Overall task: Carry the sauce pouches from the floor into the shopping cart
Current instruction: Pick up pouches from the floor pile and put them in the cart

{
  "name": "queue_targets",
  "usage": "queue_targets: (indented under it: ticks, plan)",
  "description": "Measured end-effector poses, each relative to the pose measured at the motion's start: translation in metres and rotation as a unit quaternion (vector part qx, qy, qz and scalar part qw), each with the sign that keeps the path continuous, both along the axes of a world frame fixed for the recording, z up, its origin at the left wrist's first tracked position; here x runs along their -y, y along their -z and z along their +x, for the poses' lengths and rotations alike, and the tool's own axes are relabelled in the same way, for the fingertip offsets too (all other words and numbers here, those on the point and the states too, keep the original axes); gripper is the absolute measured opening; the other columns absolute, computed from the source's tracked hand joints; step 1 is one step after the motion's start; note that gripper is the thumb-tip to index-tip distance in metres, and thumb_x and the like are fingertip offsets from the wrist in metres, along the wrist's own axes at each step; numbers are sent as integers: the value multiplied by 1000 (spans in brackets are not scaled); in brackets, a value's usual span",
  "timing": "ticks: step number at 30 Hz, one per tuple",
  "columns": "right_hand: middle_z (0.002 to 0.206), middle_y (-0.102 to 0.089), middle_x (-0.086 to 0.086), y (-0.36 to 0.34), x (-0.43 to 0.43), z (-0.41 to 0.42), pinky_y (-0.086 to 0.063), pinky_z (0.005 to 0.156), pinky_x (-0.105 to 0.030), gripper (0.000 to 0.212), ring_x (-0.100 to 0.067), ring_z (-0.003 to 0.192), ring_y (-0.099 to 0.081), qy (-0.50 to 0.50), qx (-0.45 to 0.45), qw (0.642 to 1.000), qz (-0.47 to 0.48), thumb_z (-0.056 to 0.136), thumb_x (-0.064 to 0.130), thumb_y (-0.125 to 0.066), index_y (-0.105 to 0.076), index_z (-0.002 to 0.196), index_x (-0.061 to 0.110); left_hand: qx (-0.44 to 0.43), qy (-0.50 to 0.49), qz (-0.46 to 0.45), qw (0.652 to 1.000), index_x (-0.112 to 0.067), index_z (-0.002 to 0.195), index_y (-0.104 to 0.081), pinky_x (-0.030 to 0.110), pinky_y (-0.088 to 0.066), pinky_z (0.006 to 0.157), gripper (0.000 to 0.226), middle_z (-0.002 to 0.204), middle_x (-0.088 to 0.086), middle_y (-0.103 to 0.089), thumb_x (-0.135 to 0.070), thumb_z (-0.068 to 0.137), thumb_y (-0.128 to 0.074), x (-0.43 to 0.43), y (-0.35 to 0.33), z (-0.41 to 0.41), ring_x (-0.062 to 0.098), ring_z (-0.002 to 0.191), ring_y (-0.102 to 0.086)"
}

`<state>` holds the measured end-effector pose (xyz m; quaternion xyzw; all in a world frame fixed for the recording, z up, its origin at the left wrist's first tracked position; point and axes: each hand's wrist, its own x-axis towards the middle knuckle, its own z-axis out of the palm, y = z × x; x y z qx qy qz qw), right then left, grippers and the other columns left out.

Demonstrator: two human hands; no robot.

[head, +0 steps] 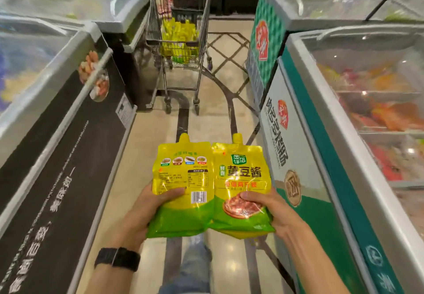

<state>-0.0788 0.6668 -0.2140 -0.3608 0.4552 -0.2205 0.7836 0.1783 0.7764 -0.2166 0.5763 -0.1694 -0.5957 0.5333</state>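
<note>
The left hand (146,211) is gripping the left pouch (183,179) at its lower part, thumb on top; the right hand (273,211) is gripping the right pouch (241,174) likewise. The two are touching side by side, well apart from the shopping cart (205,25), which is holding more yellow pouches (179,39). Each is glossy yellow over green, with a spout. The right one is showing "黄豆酱", the left a barcode.

- only one view here: head-worn, wide-angle, facing forward and down toward the shopping cart (181,41)
- cart sits well ahead, upper middle of the shot
- left hand (146,208), right hand (273,208) and sauce pouches (183,174) are much nearer than the cart, right below the camera
</note>
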Motion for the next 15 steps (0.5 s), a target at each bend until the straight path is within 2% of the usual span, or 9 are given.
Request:
queue_targets:
  ticks: [5, 10, 15]
  plan:
    - [100, -75, -18, -5, 122, 54, -60, 62, -35, 83, -31, 83, -74, 18, -19, 1000, -7, 35, 16, -95, -65, 113, 6, -4, 27, -11, 1000, -14, 120, -65, 41, -62, 71, 100, 111, 14, -75, -38, 29, -99, 136, -3, 56, 33, 96, -74]
    - [104, -74, -18, -9, 243, 88, -60, 67, -38, 103, -34, 88, -73, 31, -29, 999, -14, 20, 25, -100, -65, 115, 7, -22, 43, -17, 999, -12, 126, -61, 46, -61, 82, 82, 117, 15, -73, -25, 50, -88, 265, -5, 97, 36, 102, -71]
    - [103, -75, -17, 8, 375, 121, -61, 69, -41, 108, -34, 89, -73, 34, -29, 999, -6, 16, 28, -100, -64, 116, 8, -18, 32, -20, 999, -15, 124, -61, 44, -61, 82, 82, 115, 14, -74, -24, 48, -91, 396, 3, 129, 36, 103, -71]
